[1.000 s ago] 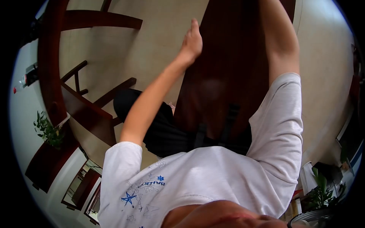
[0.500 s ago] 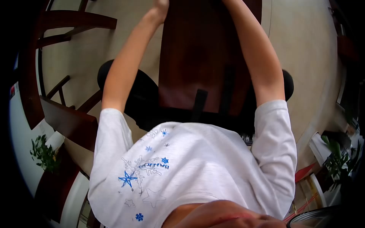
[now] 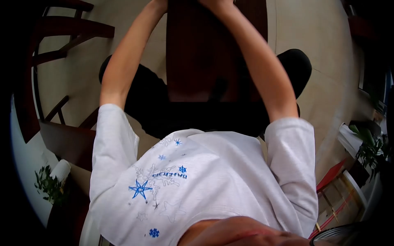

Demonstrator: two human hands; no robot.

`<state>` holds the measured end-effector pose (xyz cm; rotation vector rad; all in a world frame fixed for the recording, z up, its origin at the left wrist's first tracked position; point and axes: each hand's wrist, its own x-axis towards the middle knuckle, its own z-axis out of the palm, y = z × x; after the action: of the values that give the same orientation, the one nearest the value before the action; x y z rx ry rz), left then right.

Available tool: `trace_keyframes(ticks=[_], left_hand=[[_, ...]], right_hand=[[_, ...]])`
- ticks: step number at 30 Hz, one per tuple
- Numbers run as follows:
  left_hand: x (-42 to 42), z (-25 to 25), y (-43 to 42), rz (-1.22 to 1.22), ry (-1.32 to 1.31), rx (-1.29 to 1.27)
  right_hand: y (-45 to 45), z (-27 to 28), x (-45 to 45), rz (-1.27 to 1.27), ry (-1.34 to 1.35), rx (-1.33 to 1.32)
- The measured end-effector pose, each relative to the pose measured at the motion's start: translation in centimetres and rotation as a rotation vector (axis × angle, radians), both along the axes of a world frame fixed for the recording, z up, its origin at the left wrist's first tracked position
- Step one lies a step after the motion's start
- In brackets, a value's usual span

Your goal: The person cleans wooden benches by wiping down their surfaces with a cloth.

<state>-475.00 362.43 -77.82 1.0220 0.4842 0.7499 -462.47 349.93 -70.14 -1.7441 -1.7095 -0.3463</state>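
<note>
The dark wooden surface (image 3: 201,53) is flanked by the knees (image 3: 296,67); the left hand (image 3: 161,4) is seen at its left edge, the right hand (image 3: 216,3) over it, closure indeterminable. Slipping could be caused by edge loading.

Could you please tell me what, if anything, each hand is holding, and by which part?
It cannot be told: the left hand and right hand are both cut off at the picture's top edge.

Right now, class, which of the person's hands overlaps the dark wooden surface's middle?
The right hand: it shows across the dark wooden surface, whereas the left hand shows at that surface's left edge. Both are cut off above.
</note>
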Motion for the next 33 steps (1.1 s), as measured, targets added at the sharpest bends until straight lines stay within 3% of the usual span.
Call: trace_keyframes(ticks=[3, 4, 9, 14, 18, 24, 27, 33], left_hand=[[0.1, -0.6, -0.1, -0.023, -0.047, -0.040], [0.3, -0.6, 0.1, -0.036, -0.067, -0.051], [0.0, -1.5, 0.5, -0.072, -0.138, -0.108], [-0.1, -2.6, 1.3, -0.099, -0.219, -0.175], [0.1, -3.4, 2.0, -0.134, -0.257, -0.194], [0.5, -2.8, 1.3, -0.079, -0.257, -0.111], [0.4, -2.4, 0.9, -0.043, -0.140, 0.175], [0.5, -1.8, 1.0, -0.069, -0.191, -0.209]], right_hand=[[-8.4, 2.1, -2.4, 0.000, 0.024, -0.055], [-10.0, 0.6, -2.8, 0.017, -0.095, 0.034], [-23.2, 1.2, -8.4, 0.022, 0.023, -0.297], [-30.0, 0.6, -10.9, 0.090, 0.015, -0.270], [-27.5, 0.6, -6.9, 0.221, -0.045, -0.296], [-12.4, -0.2, 7.7, -0.029, -0.086, -0.124], [-4.2, 2.6, 9.8, -0.280, 0.031, -0.239], [0.7, 2.1, 10.8, -0.498, -0.007, -0.248]])
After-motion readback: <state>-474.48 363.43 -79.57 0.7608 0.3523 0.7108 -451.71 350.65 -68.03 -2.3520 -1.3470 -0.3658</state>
